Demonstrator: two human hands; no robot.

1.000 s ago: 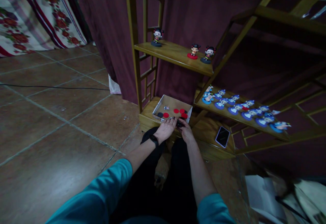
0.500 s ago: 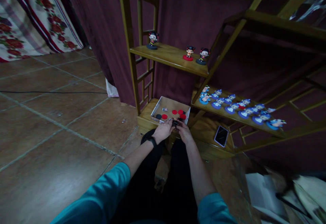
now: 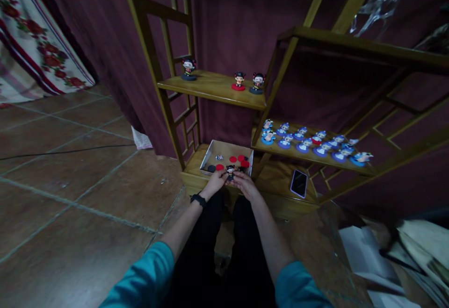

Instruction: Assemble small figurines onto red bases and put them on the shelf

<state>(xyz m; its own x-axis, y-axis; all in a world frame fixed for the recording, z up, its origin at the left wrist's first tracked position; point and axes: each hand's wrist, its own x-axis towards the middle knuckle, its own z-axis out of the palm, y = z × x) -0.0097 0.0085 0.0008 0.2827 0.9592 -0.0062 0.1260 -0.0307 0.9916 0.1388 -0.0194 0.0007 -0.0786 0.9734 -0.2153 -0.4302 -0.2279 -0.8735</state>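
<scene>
Between my two hands, at the near edge of a shallow cardboard box (image 3: 207,153), is a small black-haired figurine (image 3: 230,171) with its face towards me. My left hand (image 3: 217,180) grips it from the left, fingers closed at its side. From the right, my right hand (image 3: 244,182) holds its lower part with bent fingers. The figurine's base is partly hidden by my fingers. Inside the box lie several red discs (image 3: 233,159), a dark disc (image 3: 211,168) and a small black-and-white piece (image 3: 219,157).
On the upper shelf (image 3: 210,88) stand a left figurine (image 3: 188,68), a red-based figurine (image 3: 239,81) and a dark-based figurine (image 3: 257,82). Several blue and purple figurines (image 3: 303,145) fill the right shelf. Below lies a phone (image 3: 299,183). White packaging (image 3: 368,252) sits on the floor at right.
The figurine in my hands has been turned upright, so its face now shows. My view has shifted, moving the shelves leftward in the picture.
</scene>
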